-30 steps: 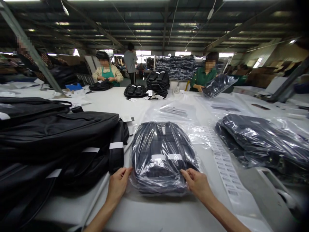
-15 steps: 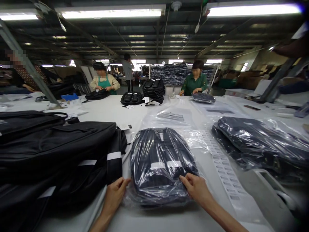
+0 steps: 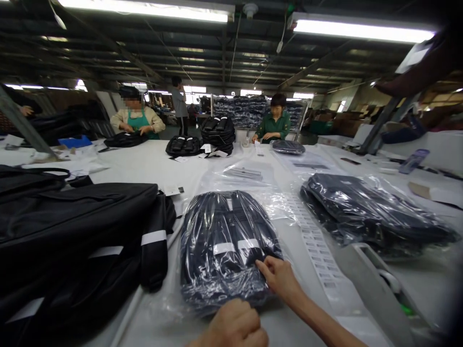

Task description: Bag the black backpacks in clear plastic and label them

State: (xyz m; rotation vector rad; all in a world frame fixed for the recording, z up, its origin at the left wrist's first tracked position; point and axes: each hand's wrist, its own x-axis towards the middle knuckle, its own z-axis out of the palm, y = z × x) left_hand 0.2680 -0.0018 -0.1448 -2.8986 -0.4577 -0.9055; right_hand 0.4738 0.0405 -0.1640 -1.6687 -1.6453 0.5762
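A black backpack (image 3: 231,221) lies flat in front of me inside a clear plastic bag (image 3: 213,282), its two straps bound with white bands. At the bag's right side, my right hand (image 3: 280,279) is closed, thumb and index finger pinching the plastic near a strap end. My left hand (image 3: 237,325) is curled into a fist at the near edge of the bag; its fingertips are hidden, so what it holds cannot be made out. The plastic is folded and wrinkled over the backpack's near end.
Unwrapped black backpacks (image 3: 83,226) are piled at left. Bagged backpacks (image 3: 365,207) lie at right, beside a strip of printed labels (image 3: 320,255) and a grey tape dispenser (image 3: 376,289). Flat plastic bags (image 3: 238,176) lie beyond. Two co-workers (image 3: 273,123) handle bags across the table.
My left hand has moved right from the bag's left corner to its near edge and closed into a fist. My right hand stays at the right side. The view has shifted slightly right.
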